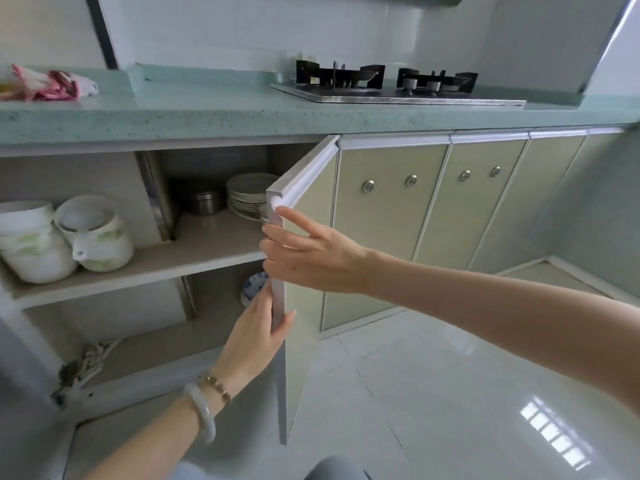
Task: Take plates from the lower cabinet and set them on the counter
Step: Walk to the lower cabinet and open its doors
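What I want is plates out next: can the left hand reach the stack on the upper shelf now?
Probably yes, once freed: the left hand grips the door edge, but the door stands open and nothing lies between it and the plates.

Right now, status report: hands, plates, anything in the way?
Left hand and right hand both hold cabinet door edge. Plates stacked on upper shelf, untouched. Door half open, partly covering the stack.
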A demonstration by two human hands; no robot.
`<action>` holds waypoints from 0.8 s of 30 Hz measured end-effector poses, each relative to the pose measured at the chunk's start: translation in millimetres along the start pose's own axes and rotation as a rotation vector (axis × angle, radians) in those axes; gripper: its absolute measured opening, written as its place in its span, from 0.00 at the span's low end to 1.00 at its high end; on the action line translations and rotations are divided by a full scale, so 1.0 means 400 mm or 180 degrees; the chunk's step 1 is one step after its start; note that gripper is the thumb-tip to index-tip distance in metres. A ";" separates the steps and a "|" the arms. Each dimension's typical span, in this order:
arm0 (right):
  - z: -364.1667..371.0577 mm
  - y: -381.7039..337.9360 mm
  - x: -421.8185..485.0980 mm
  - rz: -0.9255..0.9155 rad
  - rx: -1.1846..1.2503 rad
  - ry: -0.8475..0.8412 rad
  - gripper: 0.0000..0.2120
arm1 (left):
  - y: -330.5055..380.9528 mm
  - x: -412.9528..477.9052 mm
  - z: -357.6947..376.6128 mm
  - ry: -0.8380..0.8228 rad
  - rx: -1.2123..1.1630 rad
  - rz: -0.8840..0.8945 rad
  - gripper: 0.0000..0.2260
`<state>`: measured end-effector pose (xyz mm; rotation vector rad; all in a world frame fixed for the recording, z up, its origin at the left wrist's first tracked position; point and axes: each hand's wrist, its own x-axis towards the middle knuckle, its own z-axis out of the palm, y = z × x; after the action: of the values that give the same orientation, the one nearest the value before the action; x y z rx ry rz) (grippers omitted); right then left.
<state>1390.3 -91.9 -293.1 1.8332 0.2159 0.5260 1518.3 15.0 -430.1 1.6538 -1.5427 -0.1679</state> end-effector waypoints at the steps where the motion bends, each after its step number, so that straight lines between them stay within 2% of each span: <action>1: -0.012 0.006 -0.036 0.0028 0.0010 0.0020 0.08 | 0.021 -0.001 0.021 -0.0064 -0.0027 0.0082 0.28; 7: -0.092 0.059 -0.231 0.0263 0.0035 0.0082 0.06 | 0.144 0.008 0.164 -0.0117 -0.0278 0.0453 0.34; 10: -0.119 0.076 -0.316 0.0345 -0.0089 -0.0118 0.07 | 0.193 0.032 0.236 -0.0008 -0.0164 0.0648 0.36; 13: -0.132 0.091 -0.404 0.0340 -0.0194 -0.0505 0.07 | 0.236 0.055 0.299 -0.0035 -0.0316 0.0554 0.35; 20: -0.157 0.129 -0.586 0.0173 -0.0323 -0.1769 0.27 | 0.325 0.111 0.414 -0.0137 -0.0420 0.0486 0.37; 24: -0.162 0.144 -0.620 0.0249 -0.0301 -0.2006 0.31 | 0.363 0.137 0.462 -0.0079 -0.0579 0.0543 0.39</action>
<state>1135.1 -154.6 -284.3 1.8278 -0.3031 -0.0070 1308.3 -103.7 -430.2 1.3770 -1.6287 -0.2311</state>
